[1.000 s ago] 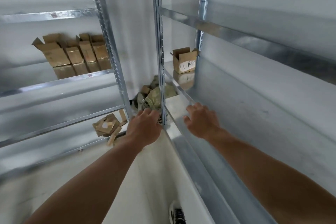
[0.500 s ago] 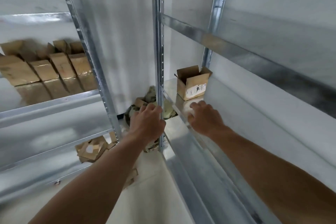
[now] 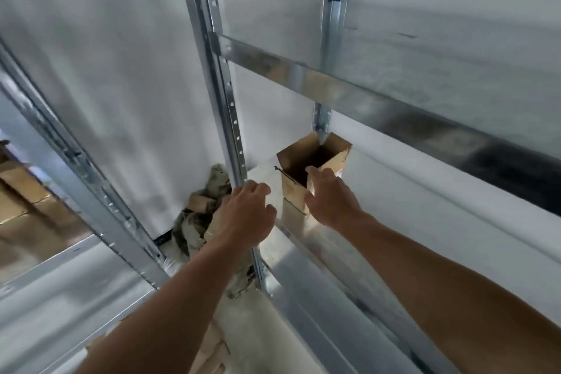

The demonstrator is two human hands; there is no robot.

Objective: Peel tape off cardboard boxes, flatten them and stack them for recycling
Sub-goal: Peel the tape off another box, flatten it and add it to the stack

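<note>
At frame centre the box (image 3: 292, 191) stands just beyond my right hand (image 3: 331, 200), touching it, grip unclear; left hand (image 3: 246, 212), loose, empty, lies farther.

A single wide-angle camera rides on the person's head, facing forward and down into the corner of a metal rack (image 3: 226, 112). It sits close. Both forearms enter from 7 and 4 o'clock, the left hand (image 3: 246, 215) and right hand (image 3: 331, 203) reach near centre, and the cardboard box (image 3: 315, 158) lies just beyond, toward 1 o'clock.
</note>
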